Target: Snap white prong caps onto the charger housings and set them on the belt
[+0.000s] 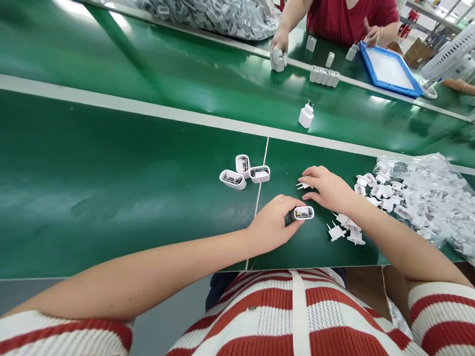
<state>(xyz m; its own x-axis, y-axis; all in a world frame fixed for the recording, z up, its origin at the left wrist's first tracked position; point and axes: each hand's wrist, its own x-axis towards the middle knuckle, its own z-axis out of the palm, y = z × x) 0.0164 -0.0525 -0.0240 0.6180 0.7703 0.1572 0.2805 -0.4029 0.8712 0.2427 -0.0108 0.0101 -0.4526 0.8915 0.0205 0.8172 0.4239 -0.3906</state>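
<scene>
My left hand is closed around a white charger housing, its open end facing up with circuit parts showing inside. Just above it, my right hand pinches a white plug cap whose metal pins point left. To the left, three more open housings stand close together: one at the back, one in front and one at the right. Several loose plug caps lie below my right forearm.
A clear plastic bag spills plug caps at the right. Beyond the white strip stands an assembled charger. Across the bench, a co-worker in red holds white pieces, near a row of chargers, a blue tray and a large full bag.
</scene>
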